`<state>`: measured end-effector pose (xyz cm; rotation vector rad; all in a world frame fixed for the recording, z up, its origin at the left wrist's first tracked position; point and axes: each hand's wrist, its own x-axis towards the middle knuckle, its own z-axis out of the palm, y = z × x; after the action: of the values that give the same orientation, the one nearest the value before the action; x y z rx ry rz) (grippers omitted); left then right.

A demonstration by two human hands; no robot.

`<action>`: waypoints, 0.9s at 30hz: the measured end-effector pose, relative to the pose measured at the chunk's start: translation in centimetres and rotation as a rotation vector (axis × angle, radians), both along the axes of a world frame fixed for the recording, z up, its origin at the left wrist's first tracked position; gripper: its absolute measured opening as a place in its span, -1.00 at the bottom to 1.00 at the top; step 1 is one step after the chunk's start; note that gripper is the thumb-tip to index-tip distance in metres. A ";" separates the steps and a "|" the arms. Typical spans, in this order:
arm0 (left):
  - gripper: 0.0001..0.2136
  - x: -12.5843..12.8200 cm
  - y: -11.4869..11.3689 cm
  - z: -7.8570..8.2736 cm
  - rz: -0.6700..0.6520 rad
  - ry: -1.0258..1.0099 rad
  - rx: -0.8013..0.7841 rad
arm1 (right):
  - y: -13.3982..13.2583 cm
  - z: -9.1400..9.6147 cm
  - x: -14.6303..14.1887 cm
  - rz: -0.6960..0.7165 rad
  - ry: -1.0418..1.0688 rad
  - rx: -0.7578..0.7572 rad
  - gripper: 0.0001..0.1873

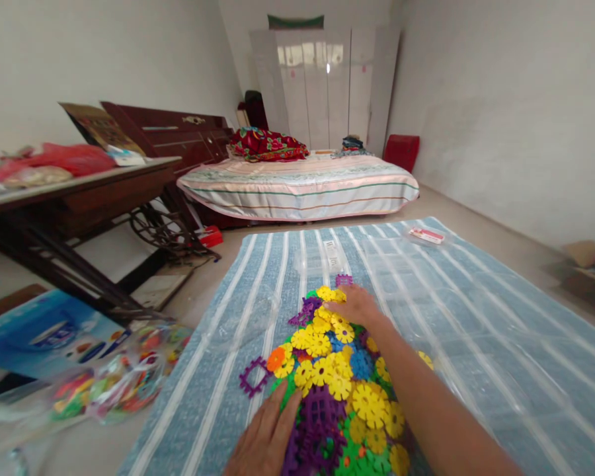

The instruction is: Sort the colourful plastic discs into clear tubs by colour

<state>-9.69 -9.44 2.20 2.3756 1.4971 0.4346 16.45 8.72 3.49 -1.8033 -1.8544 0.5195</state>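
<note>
A heap of plastic snowflake-shaped building pieces (322,370) lies on the blue striped cloth, mostly yellow with purple, green, blue and orange ones. My left hand (268,430) rests against the heap's near left side, fingers stretched out and holding nothing. Across the far end reaches my right hand (354,305), its fingers extended over yellow pieces and partly hidden. A square purple piece (254,377) sits at the heap's left edge. Just beyond my right hand is another purple piece (344,280).
Clear plastic containers (401,271) stand on the striped cloth (213,396). A small red-and-white packet (426,235) lies at the far right. Bags of colourful items (123,387) and a blue box (54,330) are on the floor at left, below a sewing-machine table (84,188). Behind is a bed (302,188).
</note>
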 end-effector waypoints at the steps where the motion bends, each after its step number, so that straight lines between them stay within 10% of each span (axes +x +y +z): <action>1: -0.05 0.4 -0.1 -0.6 0.001 0.033 0.008 | 0.0 -0.2 -0.3 0.011 -0.006 -0.023 -0.34; 14: -0.25 7.0 5.2 0.2 0.197 -0.166 -0.008 | -4.8 0.4 -1.6 0.270 0.327 -0.029 -0.81; 27: -0.39 10.8 10.4 3.9 0.231 -0.552 -0.164 | -8.5 3.3 -1.2 0.105 0.830 0.075 -0.62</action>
<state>1.06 0.91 6.10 1.7620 1.4664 0.8971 15.21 0.23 6.78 -1.1618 -1.3496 1.0299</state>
